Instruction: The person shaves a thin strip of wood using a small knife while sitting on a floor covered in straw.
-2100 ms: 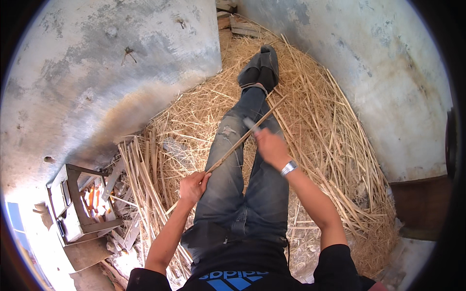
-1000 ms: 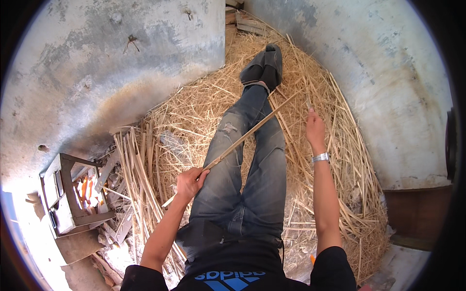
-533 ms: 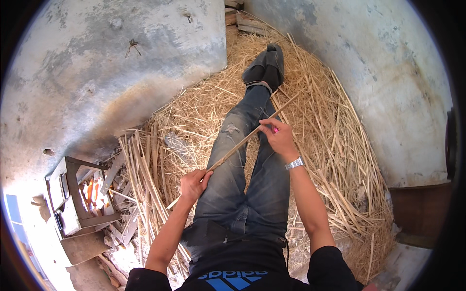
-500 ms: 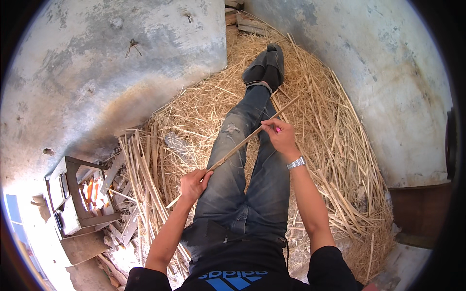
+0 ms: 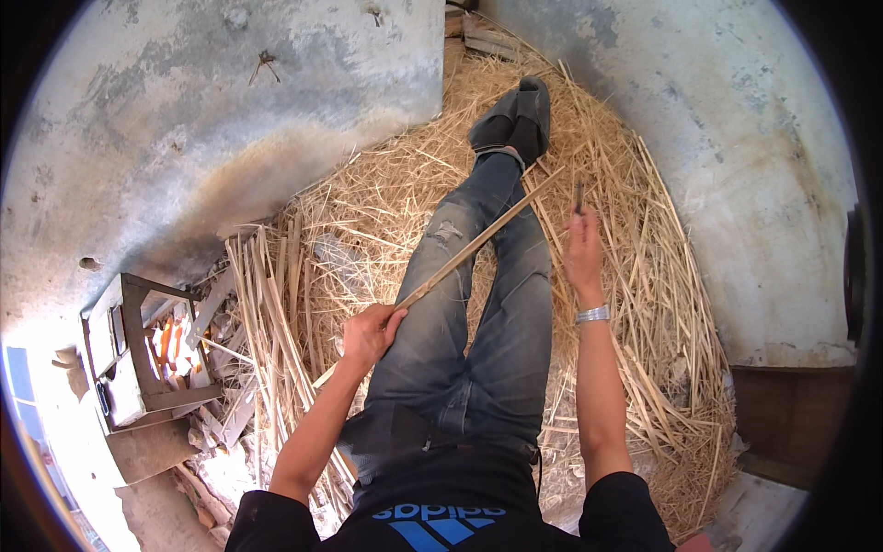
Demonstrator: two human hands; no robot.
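My left hand (image 5: 370, 333) is closed around the lower end of a long, thin bamboo strip (image 5: 478, 239). The strip slants up to the right across my jeans, and its far end is free above my knees. To the right of that end, my right hand (image 5: 581, 248) is raised, wearing a silver wristwatch (image 5: 592, 314). Its fingers are closed on a small knife (image 5: 579, 198), whose narrow dark blade points away from me; the handle is hidden in the hand. The knife is apart from the strip.
Straw-like shavings (image 5: 368, 193) cover the floor around my stretched-out legs (image 5: 515, 313). A bundle of strips (image 5: 267, 304) lies on the left, beside a box-like frame (image 5: 147, 350). More long strips (image 5: 658, 276) lie on the right. Stained walls (image 5: 230, 120) stand on both sides.
My right hand has let go of the bamboo strip and swung right, and the knife blade now shows in it. My left hand keeps hold of the strip. The view has shifted slightly.
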